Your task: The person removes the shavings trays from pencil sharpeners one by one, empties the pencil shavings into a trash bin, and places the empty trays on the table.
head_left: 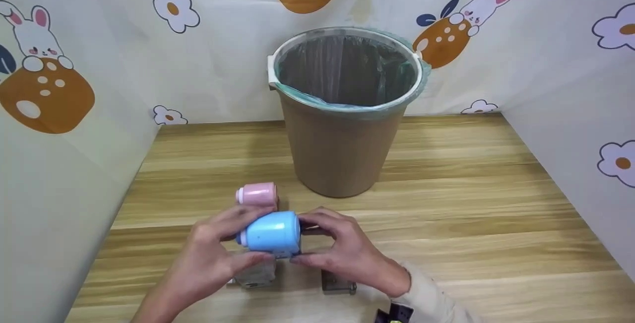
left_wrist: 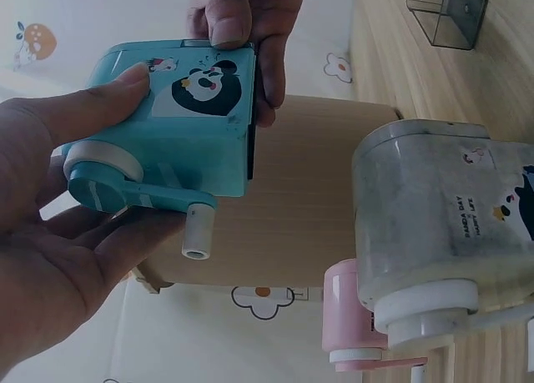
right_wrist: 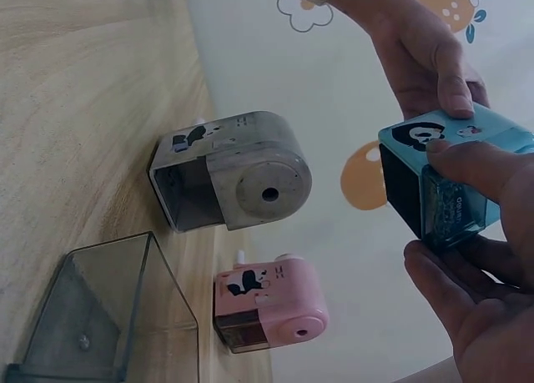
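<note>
A blue crank pencil sharpener (head_left: 273,231) with a panda sticker is held up above the table between both hands. My left hand (head_left: 206,253) grips it at the crank end, thumb on the stickered side (left_wrist: 209,91). At the other end my right hand (head_left: 347,248) holds it between thumb and fingers, around the clear shavings drawer (right_wrist: 455,204). Below stands a greyish-white sharpener (right_wrist: 238,170), partly hidden by the left hand in the head view; its drawer slot gapes open. A loose clear drawer (right_wrist: 117,304) lies beside it, and a pink sharpener (head_left: 259,194) stands farther back.
A tall brown bin (head_left: 342,149) lined with a thin greenish bag (head_left: 347,104) stands at the back of the wooden table (head_left: 471,204). Cloth walls (head_left: 223,55) printed with rabbits and flowers enclose the table at the back and both sides.
</note>
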Action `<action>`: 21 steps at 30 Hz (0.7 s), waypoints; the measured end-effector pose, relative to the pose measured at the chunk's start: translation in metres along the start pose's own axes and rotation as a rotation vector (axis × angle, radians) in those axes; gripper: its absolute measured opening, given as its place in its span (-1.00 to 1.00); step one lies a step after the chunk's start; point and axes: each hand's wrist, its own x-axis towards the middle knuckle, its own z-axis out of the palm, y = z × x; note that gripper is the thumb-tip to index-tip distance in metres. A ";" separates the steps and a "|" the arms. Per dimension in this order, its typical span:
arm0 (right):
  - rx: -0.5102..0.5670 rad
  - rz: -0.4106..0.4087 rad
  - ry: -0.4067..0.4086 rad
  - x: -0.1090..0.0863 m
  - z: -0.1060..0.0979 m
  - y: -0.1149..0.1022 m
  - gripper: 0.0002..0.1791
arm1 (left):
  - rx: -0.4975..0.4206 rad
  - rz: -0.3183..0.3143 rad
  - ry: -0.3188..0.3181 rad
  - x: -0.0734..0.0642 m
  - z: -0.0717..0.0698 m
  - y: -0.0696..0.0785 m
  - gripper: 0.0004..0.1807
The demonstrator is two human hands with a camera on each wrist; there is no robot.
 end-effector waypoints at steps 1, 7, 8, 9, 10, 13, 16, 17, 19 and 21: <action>-0.006 0.000 -0.002 0.000 0.000 0.000 -0.42 | 0.003 -0.007 -0.002 0.000 0.000 0.000 -0.33; -0.054 -0.031 -0.012 -0.001 -0.001 0.000 -0.41 | 0.006 -0.028 -0.028 -0.001 -0.001 0.001 -0.36; -0.056 -0.034 -0.011 -0.002 -0.001 0.000 -0.41 | 0.010 -0.034 -0.033 -0.001 -0.001 0.001 -0.36; -0.054 -0.032 -0.009 -0.002 -0.001 0.001 -0.41 | 0.012 -0.039 -0.040 0.000 -0.001 0.001 -0.36; -0.047 -0.029 -0.009 -0.003 -0.001 0.001 -0.41 | 0.014 -0.043 -0.043 0.000 -0.001 0.001 -0.36; -0.032 -0.016 -0.008 -0.005 -0.001 0.000 -0.42 | 0.013 -0.058 -0.057 0.000 -0.001 0.001 -0.36; -0.025 -0.004 -0.005 -0.006 -0.001 0.000 -0.42 | 0.006 -0.064 -0.069 0.000 0.000 0.001 -0.37; -0.029 -0.003 -0.002 -0.007 -0.001 -0.001 -0.42 | 0.006 -0.063 -0.073 0.001 -0.001 0.001 -0.37; -0.038 -0.003 0.003 -0.007 -0.001 -0.002 -0.42 | 0.009 -0.059 -0.077 0.001 0.000 0.002 -0.38; -0.054 -0.013 0.008 -0.008 -0.002 -0.002 -0.42 | 0.018 -0.057 -0.079 0.001 0.000 0.002 -0.38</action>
